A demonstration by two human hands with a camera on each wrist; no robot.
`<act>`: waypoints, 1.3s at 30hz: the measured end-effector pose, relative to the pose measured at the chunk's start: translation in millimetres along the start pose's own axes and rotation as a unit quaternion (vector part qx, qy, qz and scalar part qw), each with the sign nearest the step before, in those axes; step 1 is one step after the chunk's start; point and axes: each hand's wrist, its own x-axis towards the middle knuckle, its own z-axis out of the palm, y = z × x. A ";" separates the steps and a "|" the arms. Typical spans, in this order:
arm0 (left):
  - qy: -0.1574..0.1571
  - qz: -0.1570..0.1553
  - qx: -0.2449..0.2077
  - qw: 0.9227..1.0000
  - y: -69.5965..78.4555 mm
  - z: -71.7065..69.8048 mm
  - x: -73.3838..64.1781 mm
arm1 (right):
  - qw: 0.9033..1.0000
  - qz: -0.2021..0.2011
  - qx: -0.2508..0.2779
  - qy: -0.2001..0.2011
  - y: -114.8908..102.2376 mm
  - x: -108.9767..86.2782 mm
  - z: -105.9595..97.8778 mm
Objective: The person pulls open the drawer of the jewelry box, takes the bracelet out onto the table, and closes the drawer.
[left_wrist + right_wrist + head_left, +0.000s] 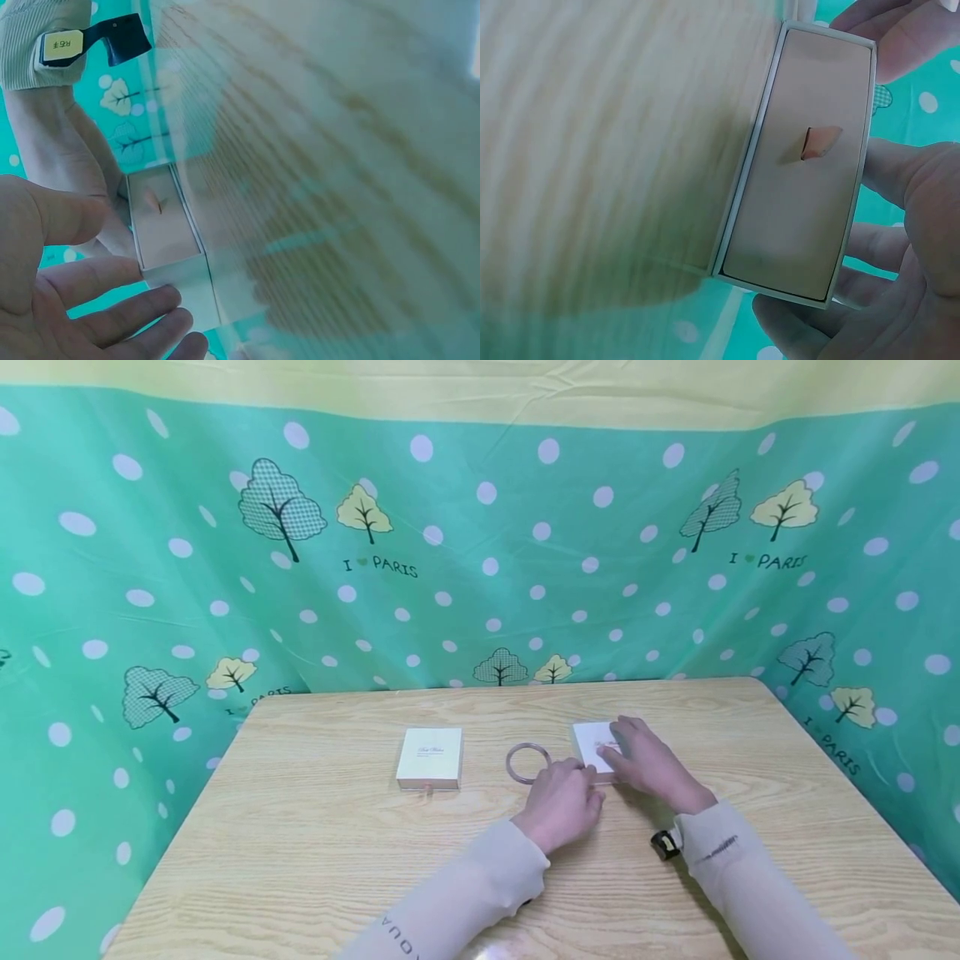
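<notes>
A white drawer-style box (587, 737) with small printing on its lid lies on the right side of the table. My right hand (651, 762) holds it, thumb on the lid and fingers along its right side. My left hand (561, 803) reaches to its front left corner, index fingertip touching there, with the thumb apart from the box in the left wrist view. Facing me is the box's beige drawer front (795, 217), which has a small tan pull tab (822, 142). Just left of the box lies a purplish-grey ring (509, 764), partly hidden by my left hand.
A second, matching white box (430, 758) stands left of the ring, its pull tab facing me. Everything rests on a light wood-grain table (300, 827). Behind the table hangs a green dotted curtain (450, 560) with tree prints.
</notes>
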 end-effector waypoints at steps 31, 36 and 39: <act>0.010 0.005 -0.007 1.000 5.5 2.9 -12.4 | 1.000 0.004 -0.005 0.001 -2.6 -12.2 0.7; 0.010 0.001 -0.011 1.000 6.1 2.6 -13.6 | 1.000 0.003 -0.004 0.000 -2.9 -13.4 1.3; 0.008 -0.001 -0.014 1.000 6.3 2.2 -14.7 | 1.000 0.001 -0.005 0.003 -3.0 -13.7 1.6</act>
